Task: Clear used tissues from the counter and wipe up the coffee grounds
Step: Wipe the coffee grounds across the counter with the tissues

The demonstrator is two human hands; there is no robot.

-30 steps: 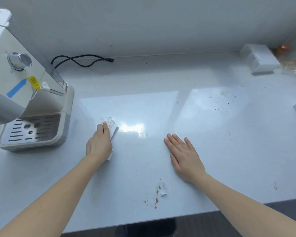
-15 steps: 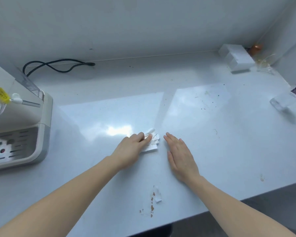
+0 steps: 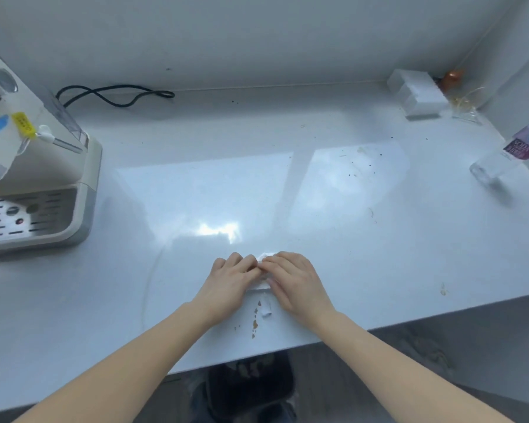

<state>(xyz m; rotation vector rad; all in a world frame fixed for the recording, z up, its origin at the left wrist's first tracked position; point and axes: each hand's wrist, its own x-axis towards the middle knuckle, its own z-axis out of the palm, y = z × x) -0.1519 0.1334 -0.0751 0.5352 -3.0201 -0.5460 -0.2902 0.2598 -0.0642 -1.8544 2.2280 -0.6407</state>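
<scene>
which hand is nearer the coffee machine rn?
Left. The left hand is on the counter to the right of the coffee machine, well apart from it. The right hand is farther right, fingertips meeting the left's over a tissue.

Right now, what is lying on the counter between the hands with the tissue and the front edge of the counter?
In the head view, brown coffee grounds and a small torn tissue scrap lie on the counter, just nearer than the tissue.
</scene>
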